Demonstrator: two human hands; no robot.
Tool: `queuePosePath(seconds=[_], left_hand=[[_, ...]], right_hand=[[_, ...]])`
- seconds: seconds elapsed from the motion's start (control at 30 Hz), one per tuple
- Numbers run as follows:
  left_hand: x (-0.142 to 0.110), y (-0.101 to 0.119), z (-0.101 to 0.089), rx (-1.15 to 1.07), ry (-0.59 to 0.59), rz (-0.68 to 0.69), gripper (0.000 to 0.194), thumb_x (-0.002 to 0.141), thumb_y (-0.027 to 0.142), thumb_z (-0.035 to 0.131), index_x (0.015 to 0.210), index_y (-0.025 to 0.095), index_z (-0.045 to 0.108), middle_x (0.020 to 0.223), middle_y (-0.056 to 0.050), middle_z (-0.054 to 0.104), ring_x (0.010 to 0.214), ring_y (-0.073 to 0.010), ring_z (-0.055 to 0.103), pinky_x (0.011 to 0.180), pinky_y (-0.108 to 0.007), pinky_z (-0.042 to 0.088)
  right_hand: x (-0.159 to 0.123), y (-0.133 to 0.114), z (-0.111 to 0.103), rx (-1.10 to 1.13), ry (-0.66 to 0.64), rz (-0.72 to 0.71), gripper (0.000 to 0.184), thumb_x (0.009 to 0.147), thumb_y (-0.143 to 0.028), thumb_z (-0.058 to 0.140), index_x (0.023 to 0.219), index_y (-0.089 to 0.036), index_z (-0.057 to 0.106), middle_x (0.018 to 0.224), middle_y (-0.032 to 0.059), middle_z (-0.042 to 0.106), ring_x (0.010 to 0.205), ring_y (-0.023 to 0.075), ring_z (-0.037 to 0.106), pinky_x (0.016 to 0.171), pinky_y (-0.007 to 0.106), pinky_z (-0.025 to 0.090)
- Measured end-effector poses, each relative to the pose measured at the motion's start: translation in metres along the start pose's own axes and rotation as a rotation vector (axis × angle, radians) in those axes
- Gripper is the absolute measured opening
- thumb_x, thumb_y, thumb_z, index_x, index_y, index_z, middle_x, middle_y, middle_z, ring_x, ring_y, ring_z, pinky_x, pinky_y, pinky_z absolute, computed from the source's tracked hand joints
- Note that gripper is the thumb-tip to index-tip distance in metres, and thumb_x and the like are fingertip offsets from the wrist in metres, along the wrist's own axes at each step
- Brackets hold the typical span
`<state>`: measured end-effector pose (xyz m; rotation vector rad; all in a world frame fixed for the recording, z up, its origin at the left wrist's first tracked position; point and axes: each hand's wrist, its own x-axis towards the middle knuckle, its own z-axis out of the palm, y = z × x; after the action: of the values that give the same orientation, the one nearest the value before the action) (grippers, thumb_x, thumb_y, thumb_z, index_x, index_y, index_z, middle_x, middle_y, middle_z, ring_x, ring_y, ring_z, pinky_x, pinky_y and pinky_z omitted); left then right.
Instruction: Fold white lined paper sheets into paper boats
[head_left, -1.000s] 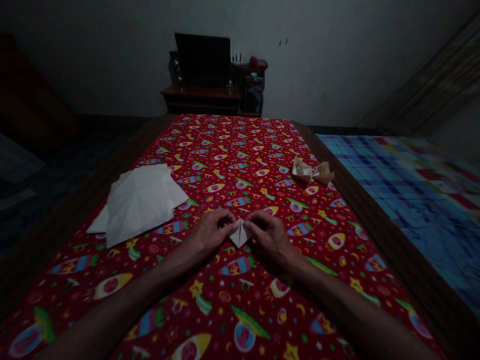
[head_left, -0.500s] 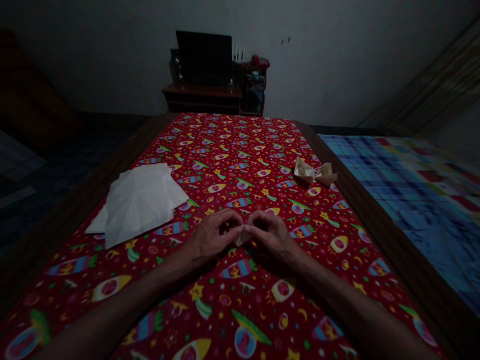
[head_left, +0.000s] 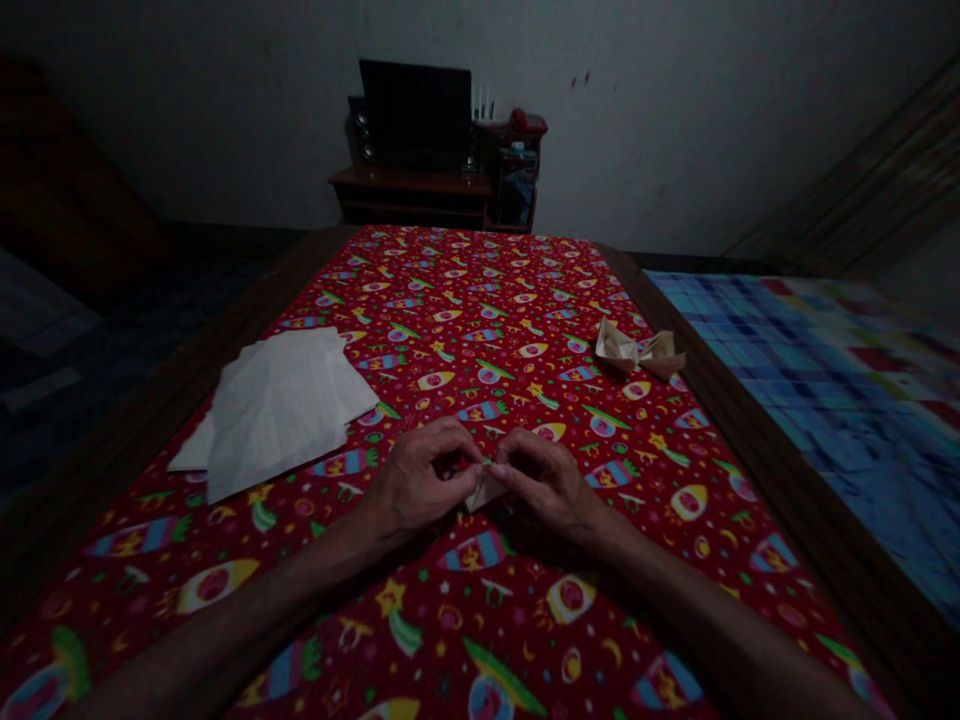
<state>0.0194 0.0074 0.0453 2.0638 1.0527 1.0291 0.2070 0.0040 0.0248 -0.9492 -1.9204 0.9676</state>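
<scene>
A small folded piece of paper (head_left: 486, 491) is pinched between my two hands, low over the red patterned cloth (head_left: 450, 380). My left hand (head_left: 424, 475) grips its left side between thumb and fingers. On the other side, my right hand (head_left: 547, 478) pinches its right edge, the thumb lying along the top. Fingers cover much of the paper, so its full shape is hidden. To the left lies a fanned stack of pale paper sheets (head_left: 281, 410). Two folded paper shapes (head_left: 637, 352), open at the top, sit at the right near the cloth's edge.
Dark wooden borders (head_left: 780, 480) run along both sides of the cloth. Beyond the far end stands a desk (head_left: 412, 182) with a monitor (head_left: 416, 115) and speakers. A blue plaid sheet (head_left: 750, 340) spreads out at the right. The room is dim.
My fingertips have moved slightly apart, and more of the folded paper shows below them. The whole view has shifted a little; the stack and the folded shapes stay in place.
</scene>
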Motion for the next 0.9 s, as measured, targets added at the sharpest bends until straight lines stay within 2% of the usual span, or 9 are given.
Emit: queuePosePath(seconds=[0.17, 0.27, 0.37, 0.47, 0.7, 0.8, 0.9], left_hand=[[0.001, 0.000, -0.003, 0.000, 0.022, -0.029, 0.008, 0.074, 0.017, 0.058, 0.068, 0.015, 0.064, 0.068, -0.001, 0.059, 0.060, -0.0103, 0.055, 0.053, -0.019, 0.042], [0.001, -0.003, -0.006, 0.030, 0.048, -0.058, 0.009, 0.076, 0.018, 0.057, 0.069, 0.015, 0.063, 0.069, -0.001, 0.060, 0.062, -0.0113, 0.056, 0.055, -0.020, 0.043], [-0.002, -0.010, -0.007, 0.070, 0.065, -0.090, 0.010, 0.079, 0.020, 0.054, 0.075, 0.015, 0.062, 0.072, -0.002, 0.061, 0.062, -0.0112, 0.056, 0.056, -0.020, 0.044], [-0.008, -0.018, -0.007, 0.117, 0.076, -0.112, 0.011, 0.081, 0.022, 0.052, 0.082, 0.015, 0.061, 0.071, -0.001, 0.062, 0.058, -0.0098, 0.055, 0.054, -0.019, 0.043], [-0.013, -0.027, -0.006, 0.227, 0.105, -0.202, 0.006, 0.071, 0.020, 0.052, 0.074, 0.017, 0.057, 0.055, 0.006, 0.052, 0.047, -0.0079, 0.048, 0.045, -0.016, 0.036], [-0.012, -0.028, -0.008, 0.258, 0.122, -0.209, 0.004, 0.068, 0.018, 0.052, 0.070, 0.017, 0.055, 0.054, 0.006, 0.050, 0.046, -0.0080, 0.047, 0.044, -0.017, 0.035], [-0.012, -0.029, -0.008, 0.310, 0.099, -0.149, 0.005, 0.067, 0.014, 0.050, 0.070, 0.017, 0.053, 0.055, 0.006, 0.049, 0.047, -0.0080, 0.047, 0.045, -0.017, 0.034]], right_hand=[[-0.002, -0.003, -0.003, -0.078, -0.009, -0.035, 0.014, 0.089, -0.027, 0.049, 0.078, -0.019, 0.051, 0.074, -0.0004, 0.052, 0.069, 0.0116, 0.048, 0.062, 0.023, 0.039], [-0.002, -0.003, -0.005, -0.170, 0.047, -0.069, 0.013, 0.090, -0.024, 0.046, 0.078, -0.019, 0.049, 0.073, 0.0000, 0.051, 0.068, 0.0123, 0.047, 0.063, 0.024, 0.039], [-0.003, 0.000, -0.006, -0.241, 0.099, -0.119, 0.010, 0.091, -0.022, 0.042, 0.082, -0.019, 0.047, 0.077, 0.0018, 0.051, 0.071, 0.0135, 0.047, 0.065, 0.026, 0.039], [-0.005, 0.006, -0.006, -0.244, 0.093, -0.141, 0.008, 0.091, -0.019, 0.039, 0.086, -0.019, 0.046, 0.081, 0.0033, 0.051, 0.073, 0.0139, 0.047, 0.067, 0.027, 0.040], [-0.010, 0.019, -0.011, -0.311, 0.099, -0.089, 0.005, 0.088, -0.016, 0.044, 0.090, -0.020, 0.048, 0.080, 0.0024, 0.054, 0.071, 0.0133, 0.049, 0.064, 0.025, 0.040], [-0.010, 0.021, -0.015, -0.378, 0.109, -0.126, 0.009, 0.085, -0.015, 0.047, 0.092, -0.018, 0.051, 0.081, 0.0036, 0.055, 0.073, 0.0146, 0.050, 0.065, 0.026, 0.041], [-0.009, 0.017, -0.018, -0.408, 0.049, -0.197, 0.017, 0.082, -0.011, 0.046, 0.097, -0.017, 0.054, 0.084, 0.0057, 0.056, 0.077, 0.0167, 0.051, 0.068, 0.028, 0.042]])
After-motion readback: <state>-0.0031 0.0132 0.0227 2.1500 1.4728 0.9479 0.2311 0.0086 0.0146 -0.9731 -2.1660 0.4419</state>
